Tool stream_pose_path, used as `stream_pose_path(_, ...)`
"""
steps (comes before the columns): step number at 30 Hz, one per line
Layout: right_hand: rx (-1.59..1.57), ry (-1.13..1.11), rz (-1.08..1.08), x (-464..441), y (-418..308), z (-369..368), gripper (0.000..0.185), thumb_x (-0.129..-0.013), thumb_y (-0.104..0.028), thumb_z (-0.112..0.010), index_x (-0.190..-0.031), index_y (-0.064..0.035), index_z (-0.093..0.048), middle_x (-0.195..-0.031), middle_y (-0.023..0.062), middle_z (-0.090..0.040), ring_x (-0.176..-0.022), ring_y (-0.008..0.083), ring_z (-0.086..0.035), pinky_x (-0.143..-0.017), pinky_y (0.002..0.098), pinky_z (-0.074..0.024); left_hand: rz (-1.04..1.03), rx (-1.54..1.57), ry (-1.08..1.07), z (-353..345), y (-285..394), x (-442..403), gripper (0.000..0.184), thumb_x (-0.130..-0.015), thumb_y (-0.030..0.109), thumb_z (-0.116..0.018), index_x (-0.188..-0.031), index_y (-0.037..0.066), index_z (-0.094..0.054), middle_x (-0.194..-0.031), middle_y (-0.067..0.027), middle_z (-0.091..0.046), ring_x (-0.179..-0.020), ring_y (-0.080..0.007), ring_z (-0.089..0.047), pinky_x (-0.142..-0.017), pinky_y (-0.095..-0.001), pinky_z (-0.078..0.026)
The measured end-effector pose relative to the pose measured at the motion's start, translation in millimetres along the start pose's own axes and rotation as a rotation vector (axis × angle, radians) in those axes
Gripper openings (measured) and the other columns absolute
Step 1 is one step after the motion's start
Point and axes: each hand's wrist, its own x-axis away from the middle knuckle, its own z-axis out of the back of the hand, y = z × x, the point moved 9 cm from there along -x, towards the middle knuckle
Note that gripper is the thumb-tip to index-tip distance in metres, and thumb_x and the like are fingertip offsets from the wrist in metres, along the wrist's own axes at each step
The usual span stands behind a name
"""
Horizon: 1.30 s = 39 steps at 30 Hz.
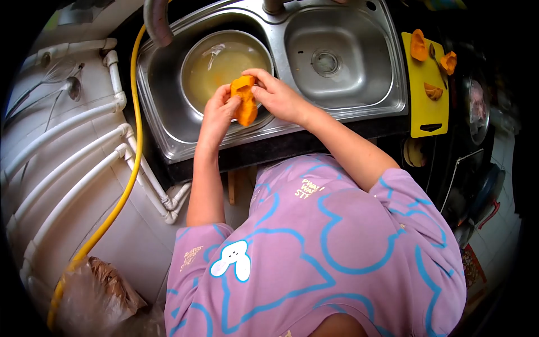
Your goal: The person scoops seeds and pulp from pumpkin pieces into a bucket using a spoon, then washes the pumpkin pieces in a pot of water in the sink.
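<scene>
An orange piece of pumpkin [245,104] is held between my two hands over the near rim of a round metal bowl [193,53]. My left hand [220,110] grips its left side with thumb and fingers. On its right side, my right hand [274,96] holds the upper part, fingers curled over the top. The bowl sits in the left basin of a steel sink [160,106] and contains cloudy yellowish water with a pale reflection on it.
The right basin [359,62] has a drain with small bits around it. Pumpkin pieces [418,46] and a knife lie on a yellow cutting board [421,115] at the right. A yellow hose [136,112] and white pipes [73,123] run along the left.
</scene>
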Motion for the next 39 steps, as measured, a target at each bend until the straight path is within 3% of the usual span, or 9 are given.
stream_pose_path(4, 0.040, 0.050, 0.065, 3, -10, -3, 0.045, -0.100, -0.011, -0.043, -0.144, -0.0045, -0.039, -0.141, 0.0127, -0.046, -0.131, 0.0193, -0.042, -0.110, 0.0302, -0.0313, 0.016, 0.139, 0.109, -1, -16, 3, 0.028, -0.090, 0.011, -0.056, -0.115, -0.001, -0.049, -0.097, -0.0083, -0.061, -0.082, -0.0114, -0.058, -0.068, -0.0253, -0.049)
stream_pose_path(7, 0.118, 0.081, 0.081, 1, -3, -7, 0.047, -0.101, -0.009, -0.042, -0.146, -0.0022, -0.033, -0.145, 0.0140, -0.041, -0.137, 0.0212, -0.037, -0.112, 0.0307, -0.0281, 0.014, 0.109, 0.138, 1, -37, -4, 0.034, -0.090, 0.018, -0.056, -0.119, 0.002, -0.050, -0.103, -0.0065, -0.059, -0.092, -0.0137, -0.060, -0.073, -0.0297, -0.055)
stream_pose_path(8, -0.065, 0.075, 0.015, -2, 9, -11, 0.050, -0.100, -0.007, -0.043, -0.147, -0.0005, -0.028, -0.146, 0.0163, -0.039, -0.138, 0.0220, -0.036, -0.112, 0.0306, -0.0277, -0.027, 0.245, 0.215, 1, -29, 0, 0.028, -0.086, 0.013, -0.058, -0.108, -0.002, -0.050, -0.088, -0.0055, -0.060, -0.073, -0.0109, -0.056, -0.062, -0.0250, -0.048)
stream_pose_path(10, -0.042, 0.130, 0.075, -2, 9, -9, 0.053, -0.096, -0.011, -0.048, -0.146, -0.0025, -0.031, -0.136, 0.0284, -0.048, -0.130, 0.0287, -0.048, -0.107, 0.0331, -0.0359, -0.010, 0.201, 0.253, 3, -26, 2, 0.027, -0.085, 0.013, -0.059, -0.106, -0.003, -0.053, -0.084, -0.0037, -0.060, -0.070, -0.0104, -0.056, -0.061, -0.0251, -0.048)
stream_pose_path(14, -0.131, 0.103, 0.052, 7, 5, -17, 0.058, -0.092, -0.011, -0.051, -0.145, 0.0001, -0.030, -0.133, 0.0284, -0.051, -0.127, 0.0289, -0.051, -0.104, 0.0338, -0.0389, -0.036, 0.310, 0.282, 8, -28, 3, 0.025, -0.084, 0.013, -0.060, -0.103, -0.003, -0.055, -0.080, -0.0017, -0.058, -0.067, -0.0095, -0.054, -0.060, -0.0248, -0.047)
stream_pose_path(17, 0.075, 0.143, -0.147, 14, 42, -18, 0.063, -0.088, -0.014, -0.057, -0.144, 0.0004, -0.032, -0.127, 0.0274, -0.056, -0.118, 0.0302, -0.057, -0.099, 0.0352, -0.0438, -0.086, 0.220, 0.337, 23, -41, -7, 0.027, -0.085, 0.011, -0.057, -0.108, -0.002, -0.053, -0.093, -0.0065, -0.060, -0.080, -0.0112, -0.057, -0.072, -0.0255, -0.049)
stream_pose_path(21, -0.324, 0.098, -0.239, 21, 18, -33, 0.049, -0.091, -0.011, -0.054, -0.137, 0.0001, -0.043, -0.106, 0.0109, -0.062, -0.075, 0.0132, -0.067, -0.064, 0.0243, -0.0548, -0.136, 0.254, 0.354, 23, -22, 1, 0.022, -0.083, 0.009, -0.057, -0.103, 0.000, -0.055, -0.086, -0.0023, -0.056, -0.075, -0.0091, -0.052, -0.071, -0.0237, -0.044)
stream_pose_path(26, -0.217, 0.089, -0.269, 20, 11, -32, 0.047, -0.091, -0.017, -0.053, -0.134, 0.0010, -0.048, -0.101, 0.0137, -0.065, -0.073, 0.0153, -0.067, -0.066, 0.0267, -0.0564, -0.212, 0.445, 0.232, 15, -6, 1, 0.045, -0.081, -0.002, -0.045, -0.125, -0.006, -0.051, -0.115, -0.0139, -0.063, -0.104, -0.0199, -0.062, -0.093, -0.0310, -0.048)
stream_pose_path(39, -0.144, 0.059, -0.258, 22, -1, -31, 0.044, -0.089, -0.018, -0.049, -0.130, -0.0015, -0.054, -0.092, 0.0126, -0.067, -0.068, 0.0151, -0.066, -0.065, 0.0278, -0.0561, -0.159, 0.307, 0.090, 27, 3, 7, 0.036, -0.086, 0.000, -0.057, -0.122, -0.004, -0.053, -0.113, -0.0144, -0.065, -0.102, -0.0192, -0.063, -0.090, -0.0304, -0.050)
